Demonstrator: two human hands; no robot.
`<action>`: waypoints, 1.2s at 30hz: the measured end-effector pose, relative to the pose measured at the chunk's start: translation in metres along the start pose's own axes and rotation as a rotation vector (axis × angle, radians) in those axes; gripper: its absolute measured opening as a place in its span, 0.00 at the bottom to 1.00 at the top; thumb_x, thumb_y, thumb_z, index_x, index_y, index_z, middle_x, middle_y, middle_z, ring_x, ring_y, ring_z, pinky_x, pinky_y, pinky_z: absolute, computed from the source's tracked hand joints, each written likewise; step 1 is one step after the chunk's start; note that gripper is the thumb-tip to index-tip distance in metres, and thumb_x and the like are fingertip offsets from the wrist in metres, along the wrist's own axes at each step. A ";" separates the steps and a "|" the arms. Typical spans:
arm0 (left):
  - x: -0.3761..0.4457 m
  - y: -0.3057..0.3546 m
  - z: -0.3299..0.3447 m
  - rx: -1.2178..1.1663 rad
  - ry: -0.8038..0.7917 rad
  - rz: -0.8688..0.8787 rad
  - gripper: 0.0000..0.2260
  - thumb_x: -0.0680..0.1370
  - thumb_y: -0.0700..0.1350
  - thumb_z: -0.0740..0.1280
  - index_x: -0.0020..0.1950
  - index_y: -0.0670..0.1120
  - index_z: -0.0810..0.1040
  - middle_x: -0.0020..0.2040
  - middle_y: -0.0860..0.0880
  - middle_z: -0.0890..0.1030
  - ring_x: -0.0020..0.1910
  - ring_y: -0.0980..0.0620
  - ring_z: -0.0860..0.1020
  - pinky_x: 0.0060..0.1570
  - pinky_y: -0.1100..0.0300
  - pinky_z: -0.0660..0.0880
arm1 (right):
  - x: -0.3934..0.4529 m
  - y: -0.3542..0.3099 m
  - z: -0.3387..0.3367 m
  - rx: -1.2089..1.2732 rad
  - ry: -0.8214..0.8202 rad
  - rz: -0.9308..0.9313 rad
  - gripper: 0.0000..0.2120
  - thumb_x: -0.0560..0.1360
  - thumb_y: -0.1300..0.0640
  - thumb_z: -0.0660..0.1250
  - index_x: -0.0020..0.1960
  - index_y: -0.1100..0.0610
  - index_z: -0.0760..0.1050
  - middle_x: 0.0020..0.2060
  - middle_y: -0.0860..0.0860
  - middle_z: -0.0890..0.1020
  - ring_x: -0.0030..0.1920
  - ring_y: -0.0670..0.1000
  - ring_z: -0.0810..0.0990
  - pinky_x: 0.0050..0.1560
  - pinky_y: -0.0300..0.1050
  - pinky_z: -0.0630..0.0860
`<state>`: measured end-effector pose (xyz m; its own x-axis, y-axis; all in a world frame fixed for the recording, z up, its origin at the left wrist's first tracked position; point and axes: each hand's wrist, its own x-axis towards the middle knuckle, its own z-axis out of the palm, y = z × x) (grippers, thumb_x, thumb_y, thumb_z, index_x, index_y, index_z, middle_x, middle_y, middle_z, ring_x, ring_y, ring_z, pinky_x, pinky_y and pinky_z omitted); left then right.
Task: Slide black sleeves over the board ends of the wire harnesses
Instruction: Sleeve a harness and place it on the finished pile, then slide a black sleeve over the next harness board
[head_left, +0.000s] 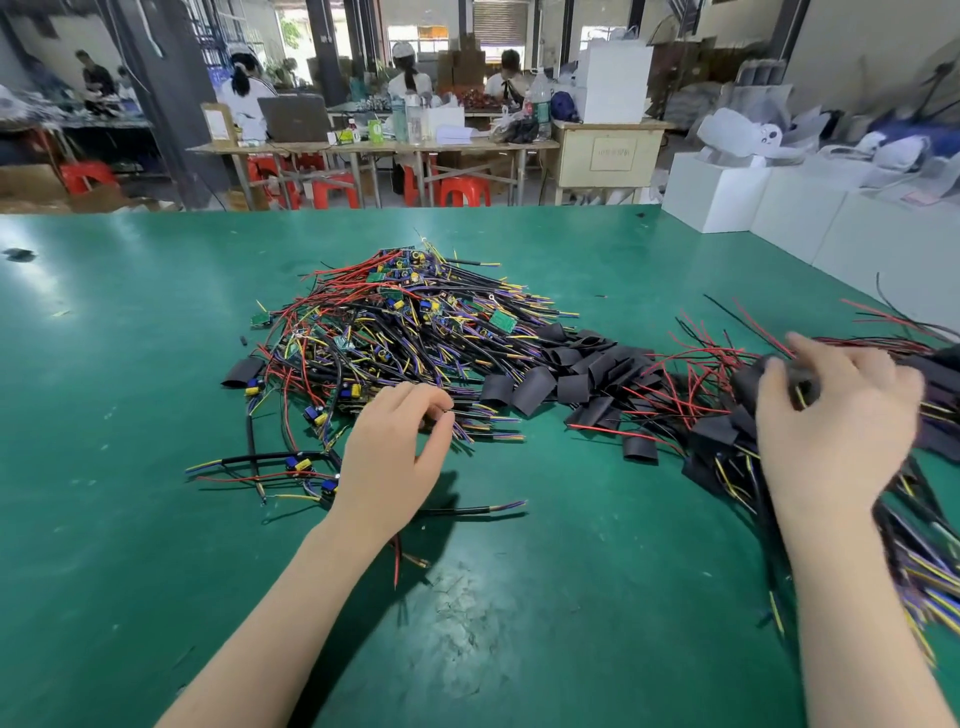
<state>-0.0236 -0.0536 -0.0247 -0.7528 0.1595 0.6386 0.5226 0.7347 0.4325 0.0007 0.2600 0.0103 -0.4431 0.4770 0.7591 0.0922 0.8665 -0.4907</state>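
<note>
On the green tabletop (156, 364), wire harnesses (405, 332) heaped mid-table, black sleeves (566, 371) just right of them, left hand (395, 447) fingers pinching harness wires, right hand (831, 421) fingers curled round a sleeved bundle (748, 384).

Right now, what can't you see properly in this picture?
All in the head view:
- Right hand: blurred by motion; it seems to hold a black sleeve, but the grip is unclear.
- Sleeved pile: cut off by the right edge.
- Left hand: its fingertips pinch at wire ends, but which harness cannot be told.
- Loose pile: too tangled to count.
- Paper sign: too small to read.
</note>
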 end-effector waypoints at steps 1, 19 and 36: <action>0.001 -0.002 -0.002 -0.038 -0.019 -0.027 0.01 0.77 0.39 0.68 0.48 0.43 0.79 0.41 0.51 0.78 0.40 0.52 0.73 0.45 0.54 0.73 | -0.002 -0.007 0.002 0.061 -0.016 -0.082 0.11 0.74 0.59 0.68 0.55 0.60 0.81 0.44 0.61 0.81 0.47 0.63 0.76 0.46 0.51 0.69; 0.012 -0.025 -0.041 -0.270 -0.546 -0.433 0.12 0.75 0.29 0.61 0.44 0.43 0.81 0.38 0.44 0.84 0.38 0.52 0.84 0.39 0.60 0.80 | -0.052 -0.049 0.045 -0.402 -0.763 -0.220 0.14 0.75 0.44 0.66 0.52 0.53 0.79 0.50 0.53 0.78 0.54 0.57 0.78 0.47 0.45 0.74; 0.009 -0.035 -0.040 0.048 -0.539 -0.311 0.09 0.68 0.36 0.75 0.39 0.50 0.82 0.38 0.53 0.82 0.38 0.58 0.78 0.39 0.70 0.72 | -0.056 -0.050 0.048 -0.327 -0.758 -0.243 0.11 0.76 0.49 0.66 0.51 0.56 0.75 0.50 0.53 0.77 0.53 0.57 0.77 0.44 0.45 0.72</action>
<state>-0.0322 -0.1045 -0.0086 -0.9696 0.2340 0.0711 0.2369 0.8268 0.5101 -0.0214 0.1826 -0.0280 -0.9491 0.1460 0.2792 0.1179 0.9864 -0.1149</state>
